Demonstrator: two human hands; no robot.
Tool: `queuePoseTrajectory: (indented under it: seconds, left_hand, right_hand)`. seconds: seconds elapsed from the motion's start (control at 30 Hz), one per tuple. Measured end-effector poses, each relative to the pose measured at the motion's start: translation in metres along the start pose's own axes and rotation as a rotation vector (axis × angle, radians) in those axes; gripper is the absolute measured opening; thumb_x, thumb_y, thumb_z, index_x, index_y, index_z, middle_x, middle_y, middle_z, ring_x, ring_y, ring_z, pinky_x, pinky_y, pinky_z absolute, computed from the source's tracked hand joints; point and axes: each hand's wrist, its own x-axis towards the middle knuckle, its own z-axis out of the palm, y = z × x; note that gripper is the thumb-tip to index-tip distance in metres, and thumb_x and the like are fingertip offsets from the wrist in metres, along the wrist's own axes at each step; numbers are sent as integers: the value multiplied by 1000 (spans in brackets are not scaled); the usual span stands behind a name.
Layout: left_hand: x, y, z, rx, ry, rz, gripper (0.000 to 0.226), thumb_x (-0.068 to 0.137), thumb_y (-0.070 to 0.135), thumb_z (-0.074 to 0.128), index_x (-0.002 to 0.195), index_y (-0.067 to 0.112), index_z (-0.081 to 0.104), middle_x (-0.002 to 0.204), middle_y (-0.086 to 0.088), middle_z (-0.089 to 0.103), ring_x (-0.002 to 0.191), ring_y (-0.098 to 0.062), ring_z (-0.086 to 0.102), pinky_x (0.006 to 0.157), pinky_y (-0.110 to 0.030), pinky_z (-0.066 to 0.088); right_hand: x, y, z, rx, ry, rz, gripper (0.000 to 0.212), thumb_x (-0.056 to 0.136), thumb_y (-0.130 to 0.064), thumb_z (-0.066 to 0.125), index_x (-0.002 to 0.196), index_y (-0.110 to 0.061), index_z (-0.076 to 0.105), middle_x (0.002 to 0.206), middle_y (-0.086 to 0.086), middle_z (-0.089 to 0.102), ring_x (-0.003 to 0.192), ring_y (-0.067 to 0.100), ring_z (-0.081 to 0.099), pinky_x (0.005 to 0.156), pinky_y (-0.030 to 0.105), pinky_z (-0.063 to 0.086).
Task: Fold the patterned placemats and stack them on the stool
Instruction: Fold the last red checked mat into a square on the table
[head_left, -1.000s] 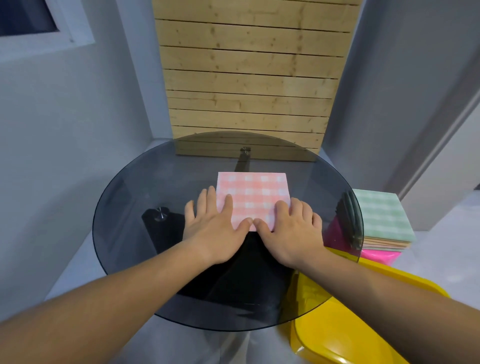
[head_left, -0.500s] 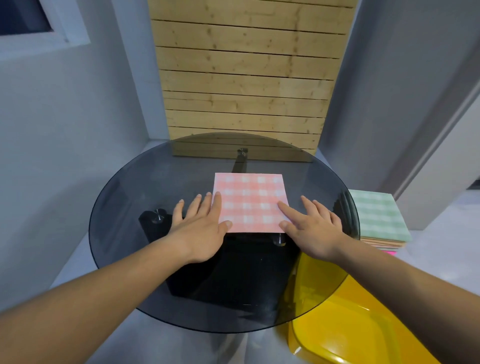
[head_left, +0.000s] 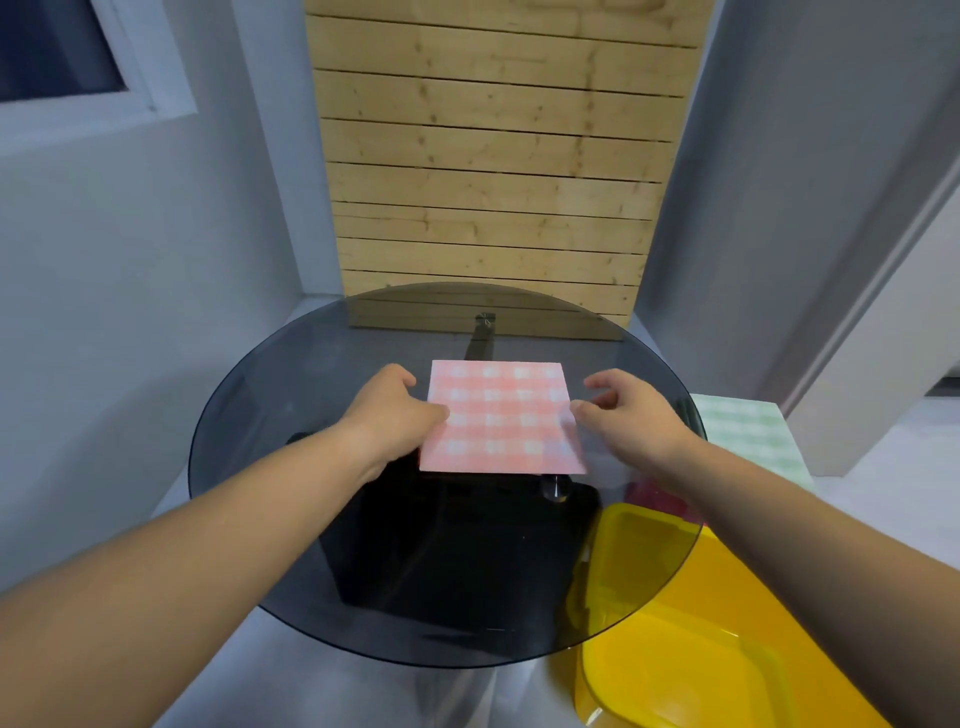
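A pink placemat lies on the glass surface; the left hand pinches its left edge, while the right hand curls at its right edge, grip unclear.

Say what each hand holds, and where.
Left hand pinches the pink placemat by its left edge; right hand is at the right edge, grip unclear.

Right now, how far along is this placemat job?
Done: a stack of folded placemats, green check on top, sits on the pink stool. In hand: the pink placemat lies folded on the glass table. The left hand grips its left edge, and the right hand is at its right edge, grip unclear. Left: carrying it onto the stack.
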Motion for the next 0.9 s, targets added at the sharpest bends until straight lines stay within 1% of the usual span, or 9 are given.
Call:
queuePoseTrajectory:
  seconds: [0.07, 0.13, 0.23, 0.3, 0.4, 0.53, 0.67, 0.77, 0.9]
  left_hand:
    - [1, 6, 1, -102, -10, -77, 36, 90, 6, 68, 120, 12, 49, 98, -1, 52, 84, -17, 60, 76, -39, 60]
    - [4, 6, 2, -123, -29, -111, 20, 89, -5, 64, 97, 11, 54, 96, -7, 58, 80, -20, 63, 70, -38, 59]
    - [7, 2, 4, -113, -33, -117, 21, 87, -9, 64, 82, 10, 56, 91, -16, 65, 81, -30, 67, 74, -41, 59]
    - [9, 0, 4, -106, -38, -127, 19, 86, -7, 68, 83, 9, 58, 87, -15, 65, 76, -28, 65, 70, -38, 56]
    - [8, -2, 6, -124, -67, -145, 17, 84, -4, 72, 90, 8, 62, 88, -15, 67, 72, -23, 61, 64, -32, 52]
    - [5, -1, 18, -161, -66, -99, 29, 82, 0, 76, 107, 8, 65, 102, -14, 70, 85, -25, 67, 72, -34, 56]
    - [-10, 16, 47, -229, -63, 4, 40, 85, 0, 72, 121, 8, 59, 109, -11, 70, 95, -25, 70, 75, -34, 55]
    - [-26, 39, 81, -293, -102, 90, 50, 88, 1, 70, 133, 11, 52, 112, -8, 69, 97, -21, 69, 68, -25, 53]
    - [-43, 74, 140, -357, -180, 193, 44, 93, 5, 65, 134, 14, 51, 115, -1, 68, 102, -16, 67, 71, -23, 55]
  right_hand:
    - [3, -11, 2, 108, -24, 121, 43, 93, -30, 65, 130, -15, 49, 103, 3, 59, 86, 17, 60, 79, 38, 60]
    - [4, -18, 4, 170, -70, 207, 40, 92, -24, 67, 126, -14, 49, 102, 5, 57, 83, 17, 60, 73, 39, 61]
    - [6, -17, 7, 145, -93, 238, 52, 90, -22, 68, 134, -16, 41, 109, 11, 61, 90, 23, 65, 77, 42, 59]
    - [8, -13, 7, 191, -114, 265, 62, 90, -19, 68, 142, -16, 34, 110, 13, 63, 93, 27, 69, 83, 46, 60]
    - [6, -7, 5, 253, -159, 270, 68, 91, -15, 68, 147, -15, 30, 115, 14, 63, 93, 28, 70, 81, 46, 61]
    - [-6, 0, -5, 194, -76, 133, 63, 94, -13, 64, 148, -17, 31, 103, 8, 64, 85, 19, 67, 60, 26, 55]
    - [-21, 19, -35, 183, 69, 39, 58, 94, -18, 64, 147, -18, 39, 88, 4, 65, 79, 13, 66, 58, 23, 49]
    - [-32, 36, -74, 269, 128, 67, 46, 94, -14, 65, 138, -14, 51, 85, -1, 71, 75, 10, 71, 59, 25, 57]
    - [-45, 75, -126, 367, 217, 132, 27, 95, -9, 63, 122, -8, 64, 82, -2, 73, 69, 6, 71, 54, 22, 56]
